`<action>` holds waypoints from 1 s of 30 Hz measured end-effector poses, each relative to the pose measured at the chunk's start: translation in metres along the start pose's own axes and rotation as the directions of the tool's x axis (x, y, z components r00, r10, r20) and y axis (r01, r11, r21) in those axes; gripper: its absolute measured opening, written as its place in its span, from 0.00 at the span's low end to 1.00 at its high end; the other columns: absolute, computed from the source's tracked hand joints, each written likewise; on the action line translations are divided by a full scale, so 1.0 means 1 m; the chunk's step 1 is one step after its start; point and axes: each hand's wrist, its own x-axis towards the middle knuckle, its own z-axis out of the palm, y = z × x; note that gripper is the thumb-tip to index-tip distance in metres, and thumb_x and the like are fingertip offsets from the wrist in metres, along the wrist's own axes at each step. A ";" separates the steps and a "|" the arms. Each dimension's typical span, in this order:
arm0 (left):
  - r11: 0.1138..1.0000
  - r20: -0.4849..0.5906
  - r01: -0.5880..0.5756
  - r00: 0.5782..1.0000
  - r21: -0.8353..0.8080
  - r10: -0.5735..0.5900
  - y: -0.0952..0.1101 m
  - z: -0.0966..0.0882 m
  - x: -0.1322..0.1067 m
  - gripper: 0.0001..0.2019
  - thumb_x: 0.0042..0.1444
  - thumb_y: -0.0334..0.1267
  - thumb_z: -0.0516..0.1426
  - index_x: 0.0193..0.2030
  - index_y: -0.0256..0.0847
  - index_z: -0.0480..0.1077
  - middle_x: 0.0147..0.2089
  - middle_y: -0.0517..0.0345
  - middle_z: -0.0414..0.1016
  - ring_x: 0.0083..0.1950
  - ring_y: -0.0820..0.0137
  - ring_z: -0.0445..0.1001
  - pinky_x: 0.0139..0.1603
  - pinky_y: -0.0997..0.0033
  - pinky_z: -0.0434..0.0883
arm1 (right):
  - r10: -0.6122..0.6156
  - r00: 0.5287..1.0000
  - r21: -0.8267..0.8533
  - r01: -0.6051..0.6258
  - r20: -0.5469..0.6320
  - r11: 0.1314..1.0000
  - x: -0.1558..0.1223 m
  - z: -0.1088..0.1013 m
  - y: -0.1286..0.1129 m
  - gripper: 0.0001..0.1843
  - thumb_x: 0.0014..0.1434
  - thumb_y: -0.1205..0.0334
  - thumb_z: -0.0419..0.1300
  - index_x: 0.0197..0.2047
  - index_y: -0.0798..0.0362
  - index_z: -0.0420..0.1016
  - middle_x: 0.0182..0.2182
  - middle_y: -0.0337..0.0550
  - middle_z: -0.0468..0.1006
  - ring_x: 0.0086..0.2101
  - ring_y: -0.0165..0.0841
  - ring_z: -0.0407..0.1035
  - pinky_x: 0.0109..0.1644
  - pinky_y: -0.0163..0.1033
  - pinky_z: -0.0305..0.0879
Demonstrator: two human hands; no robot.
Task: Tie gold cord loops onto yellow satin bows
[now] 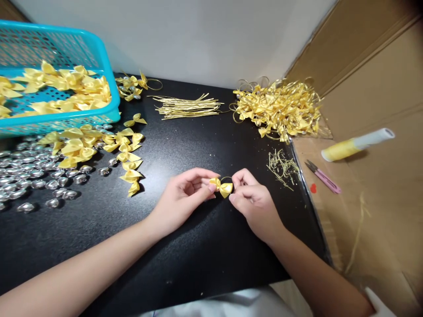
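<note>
Pinching a yellow bow (225,189) just below the frame's centre, the left hand (180,196) holds its left end; the right hand (256,202) has fingers (242,176) narrowed on its gold wire (226,178). An uneven tug could crease the bow or twist it free.

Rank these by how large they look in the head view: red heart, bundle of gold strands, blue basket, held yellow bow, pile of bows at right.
1. Blue basket, though cut off by the frame
2. Pile of bows
3. Bundle of gold strands
4. Held bow
5. Red heart
</note>
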 end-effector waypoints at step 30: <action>0.989 -0.065 -0.071 0.995 0.128 0.080 -0.002 0.003 -0.003 0.03 0.48 0.29 0.65 0.29 0.38 0.76 0.27 0.61 0.80 0.28 0.79 0.75 0.31 0.84 0.72 | 0.061 0.995 0.125 -0.070 0.075 0.990 -0.001 0.006 -0.004 0.15 0.52 0.70 0.54 0.16 0.55 0.60 0.35 0.42 0.66 0.34 0.27 0.62 0.37 0.35 0.60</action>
